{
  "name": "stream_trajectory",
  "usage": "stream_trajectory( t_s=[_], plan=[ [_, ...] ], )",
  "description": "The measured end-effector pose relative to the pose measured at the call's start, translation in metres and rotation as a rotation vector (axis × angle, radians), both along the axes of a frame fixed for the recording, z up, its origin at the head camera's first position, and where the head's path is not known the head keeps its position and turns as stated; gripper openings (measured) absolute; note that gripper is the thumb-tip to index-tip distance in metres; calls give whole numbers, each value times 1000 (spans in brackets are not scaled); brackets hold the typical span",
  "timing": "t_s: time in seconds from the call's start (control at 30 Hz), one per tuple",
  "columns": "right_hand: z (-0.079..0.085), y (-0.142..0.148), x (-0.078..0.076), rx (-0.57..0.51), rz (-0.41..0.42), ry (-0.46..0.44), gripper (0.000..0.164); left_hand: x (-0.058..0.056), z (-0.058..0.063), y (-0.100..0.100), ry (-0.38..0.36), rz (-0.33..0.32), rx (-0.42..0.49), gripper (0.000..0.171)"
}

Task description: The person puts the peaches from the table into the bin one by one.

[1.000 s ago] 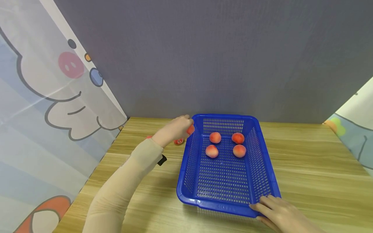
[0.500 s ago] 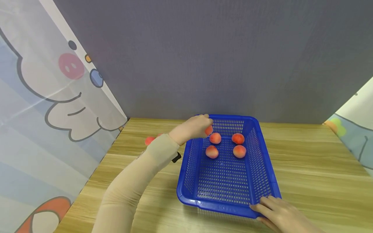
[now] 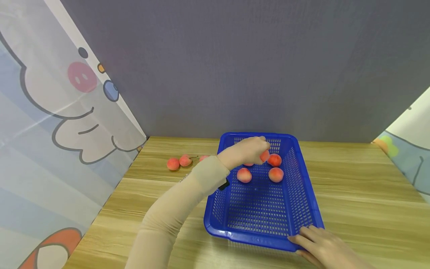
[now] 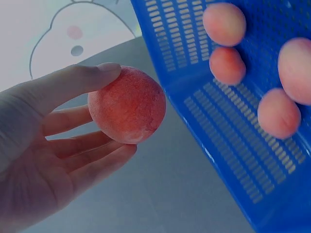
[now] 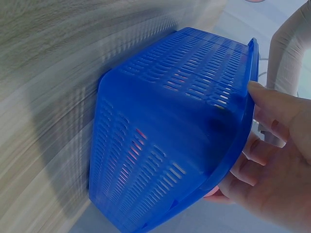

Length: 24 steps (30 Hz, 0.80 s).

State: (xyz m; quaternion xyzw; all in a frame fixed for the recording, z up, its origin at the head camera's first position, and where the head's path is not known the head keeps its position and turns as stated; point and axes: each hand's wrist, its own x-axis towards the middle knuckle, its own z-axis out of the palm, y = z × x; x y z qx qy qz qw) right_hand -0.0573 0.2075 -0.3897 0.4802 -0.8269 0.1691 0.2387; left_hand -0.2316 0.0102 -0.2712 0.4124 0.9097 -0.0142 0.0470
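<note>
A peach [image 4: 127, 105] is held between the thumb and fingers of my left hand [image 3: 246, 151], above the far part of the blue plastic basket [image 3: 215, 224]. Below it, several peaches [image 3: 244, 175] lie on the basket's perforated floor, one partly hidden by the hand. My right hand [image 3: 320, 243] grips the basket's near right corner. In the right wrist view its thumb [image 5: 272, 102] lies on the outside of the rim [image 5: 245, 128], with the fingers on the inner side.
Left of the basket, a red fruit [image 3: 173, 163] and another with a thin stem [image 3: 185, 160] lie on the wooden table [image 3: 352, 186]. A third [image 3: 203, 157] is partly covered by my sleeve. A grey panel [image 3: 252, 67] stands behind; a cartoon-printed sheet [image 3: 50, 130] hangs at left.
My left hand has carried the peach rightward, from beside the basket's left rim to over its far part. Fruits on the table are uncovered. The right hand and basket have stayed put.
</note>
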Motion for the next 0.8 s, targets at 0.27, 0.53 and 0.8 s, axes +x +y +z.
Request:
stream_trajectory(
  t_s=[0.27,0.53,0.8],
  plan=[
    [-1,0,-1,-14,8,24,28,8,-10,20,-21,-58,7,14],
    [-1,-1,-1,-38,15,46,30,13,-22,38,-42,-73,-55,27],
    [-1,-1,-2,-37,19,46,30,17,-37,48,-8,-116,-95,25]
  ],
)
